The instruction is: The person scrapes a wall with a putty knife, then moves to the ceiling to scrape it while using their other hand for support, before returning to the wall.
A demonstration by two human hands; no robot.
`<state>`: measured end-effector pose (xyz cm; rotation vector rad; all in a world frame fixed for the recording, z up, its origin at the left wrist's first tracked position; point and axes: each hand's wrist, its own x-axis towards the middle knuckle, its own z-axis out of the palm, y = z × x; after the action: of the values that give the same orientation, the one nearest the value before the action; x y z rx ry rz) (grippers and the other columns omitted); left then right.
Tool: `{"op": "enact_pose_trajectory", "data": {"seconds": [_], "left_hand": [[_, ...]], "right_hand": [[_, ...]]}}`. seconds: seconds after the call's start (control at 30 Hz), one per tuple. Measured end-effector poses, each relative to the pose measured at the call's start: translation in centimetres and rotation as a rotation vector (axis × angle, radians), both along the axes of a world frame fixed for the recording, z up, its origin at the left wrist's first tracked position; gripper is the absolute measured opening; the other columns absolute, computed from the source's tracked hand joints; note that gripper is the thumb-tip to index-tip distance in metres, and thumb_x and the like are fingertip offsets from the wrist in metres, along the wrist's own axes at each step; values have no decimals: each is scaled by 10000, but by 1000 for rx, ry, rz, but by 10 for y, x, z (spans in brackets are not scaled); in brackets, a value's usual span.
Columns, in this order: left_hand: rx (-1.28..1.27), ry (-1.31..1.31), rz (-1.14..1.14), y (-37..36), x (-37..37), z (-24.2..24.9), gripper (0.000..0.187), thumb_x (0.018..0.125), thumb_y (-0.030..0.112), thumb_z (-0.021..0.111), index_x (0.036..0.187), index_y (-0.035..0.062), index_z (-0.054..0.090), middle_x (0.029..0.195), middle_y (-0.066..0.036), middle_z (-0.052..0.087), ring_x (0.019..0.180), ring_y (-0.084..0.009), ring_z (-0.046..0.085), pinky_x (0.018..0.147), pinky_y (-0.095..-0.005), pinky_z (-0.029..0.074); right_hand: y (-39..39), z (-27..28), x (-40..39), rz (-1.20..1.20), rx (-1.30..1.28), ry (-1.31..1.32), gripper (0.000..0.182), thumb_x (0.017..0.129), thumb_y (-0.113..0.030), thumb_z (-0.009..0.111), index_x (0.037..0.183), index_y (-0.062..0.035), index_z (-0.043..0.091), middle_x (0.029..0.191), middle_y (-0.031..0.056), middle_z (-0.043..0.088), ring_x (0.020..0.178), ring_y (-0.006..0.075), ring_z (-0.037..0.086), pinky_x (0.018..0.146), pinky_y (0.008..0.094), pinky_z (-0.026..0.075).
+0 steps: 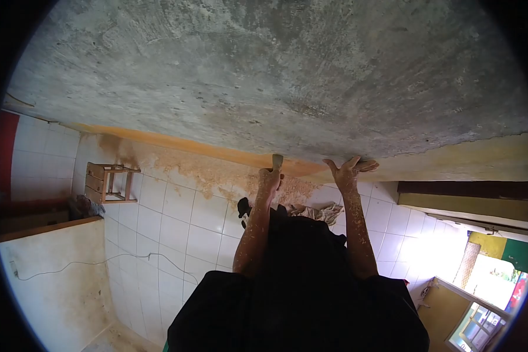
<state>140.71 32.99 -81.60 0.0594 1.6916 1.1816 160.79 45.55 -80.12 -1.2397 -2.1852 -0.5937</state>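
A grey plastered wall (264, 76) fills the upper part of the head view, with a band of orange paint (217, 151) along its lower part. My left hand (270, 179) is closed around a scraper (277, 160), its flat blade up against the wall near the border between grey and orange. The scraper's handle is hidden in the fist. To the right, my right hand (348, 170) rests on the wall with its fingers spread and nothing in it. Pale flakes cling to both forearms.
Orange-brown scrapings (199, 176) cover the tiled floor (188, 234) along the wall. A wooden stool (110, 182) stands at left, and crumpled cloth (317, 212) lies below my hands. A thin cable (117, 256) runs across the left side. An open doorway (487, 276) is at right.
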Motion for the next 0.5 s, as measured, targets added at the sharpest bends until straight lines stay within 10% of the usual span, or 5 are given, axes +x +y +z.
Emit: {"op": "enact_pose_trajectory", "data": {"seconds": [0.17, 0.33, 0.4, 0.5], "left_hand": [[-67, -14, -60, -6, -8, -42, 338, 888, 321, 596, 738, 18, 584, 591, -52, 560, 404, -101, 462, 344, -260, 318], [-62, -21, -57, 1, -18, -46, 332, 872, 315, 615, 730, 16, 594, 570, -43, 554, 400, -99, 457, 342, -267, 319], [-117, 19, -91, 4, -17, -54, 340, 872, 325, 614, 735, 14, 596, 565, -37, 548, 398, -97, 455, 341, -268, 319], [-34, -13, -67, -2, -5, -11, 339, 881, 330, 601, 760, 14, 597, 581, -31, 548, 398, -100, 455, 346, -268, 324]], "right_hand": [[-2, -24, 9, 52, -80, 55, 1244, 726, -491, 743, 1362, 69, -168, 1265, 457, 187, 1076, 544, 436, 801, 598, 424], [11, -42, 17, 281, -146, 169, 1206, 726, -524, 727, 1335, 107, -101, 1228, 465, 222, 1051, 529, 465, 774, 584, 440], [3, -37, 18, 107, -679, 336, 1192, 729, -532, 719, 1318, 120, -87, 1230, 502, 157, 1117, 570, 384, 822, 630, 394], [4, -17, 4, 35, -338, 180, 1192, 730, -552, 703, 1312, 116, -94, 1229, 551, -22, 1195, 655, 135, 870, 733, 243]]}}
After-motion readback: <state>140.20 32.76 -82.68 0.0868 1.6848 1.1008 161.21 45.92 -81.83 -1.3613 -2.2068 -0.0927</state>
